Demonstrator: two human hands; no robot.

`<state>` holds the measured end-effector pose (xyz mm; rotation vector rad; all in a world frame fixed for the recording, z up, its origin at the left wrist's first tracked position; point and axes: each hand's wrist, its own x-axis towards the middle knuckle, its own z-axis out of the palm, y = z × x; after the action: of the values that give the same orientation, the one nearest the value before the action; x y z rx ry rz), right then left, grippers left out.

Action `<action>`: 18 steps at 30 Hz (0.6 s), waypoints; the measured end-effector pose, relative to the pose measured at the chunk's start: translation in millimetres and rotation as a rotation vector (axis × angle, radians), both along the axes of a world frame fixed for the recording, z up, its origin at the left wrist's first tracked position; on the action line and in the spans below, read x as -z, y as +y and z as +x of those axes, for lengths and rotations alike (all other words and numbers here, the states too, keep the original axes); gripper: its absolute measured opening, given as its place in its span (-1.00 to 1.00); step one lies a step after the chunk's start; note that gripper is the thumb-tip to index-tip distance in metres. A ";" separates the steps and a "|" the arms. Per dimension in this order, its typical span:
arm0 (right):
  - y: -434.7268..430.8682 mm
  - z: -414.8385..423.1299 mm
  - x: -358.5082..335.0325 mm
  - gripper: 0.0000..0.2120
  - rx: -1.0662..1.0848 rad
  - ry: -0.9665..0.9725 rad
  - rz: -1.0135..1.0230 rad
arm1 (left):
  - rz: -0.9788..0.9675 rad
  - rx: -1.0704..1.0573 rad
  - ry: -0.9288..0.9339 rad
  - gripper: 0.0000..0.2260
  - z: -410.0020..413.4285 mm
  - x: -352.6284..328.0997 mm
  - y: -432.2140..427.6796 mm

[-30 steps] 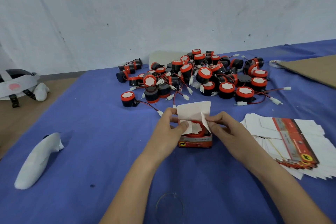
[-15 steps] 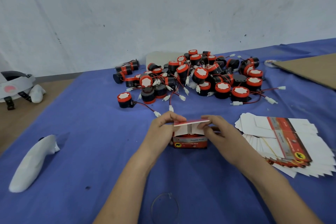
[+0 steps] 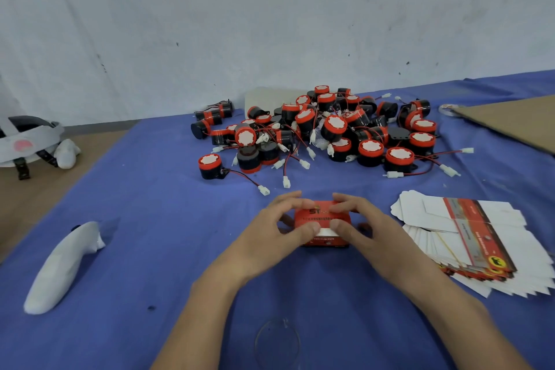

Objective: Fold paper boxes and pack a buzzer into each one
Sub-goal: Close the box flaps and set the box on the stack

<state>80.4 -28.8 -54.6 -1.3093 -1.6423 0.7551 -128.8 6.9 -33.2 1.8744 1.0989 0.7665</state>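
Head view shows your left hand (image 3: 271, 230) and right hand (image 3: 359, 224) gripping the red box (image 3: 321, 218) on the blue cloth (image 3: 156, 219), fingers curled over its top, thumbs at its front. Buzzers (image 3: 327, 129) lie piled beyond; flat boxes (image 3: 468, 237) sit right.

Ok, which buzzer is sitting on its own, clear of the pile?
The buzzer off the pile's front-left edge: upright, white face up, touching no other. Its lead runs to a white plug near the left hand.
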 end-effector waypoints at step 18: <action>-2.5 -3.3 -7.9 -0.79 0.085 -0.180 0.148 | 0.120 -0.051 -0.068 -0.82 6.1 1.4 -0.3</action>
<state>77.1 -31.3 -46.8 -1.3625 -1.7365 0.4674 -122.7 6.6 -34.6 1.9108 1.0828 0.9367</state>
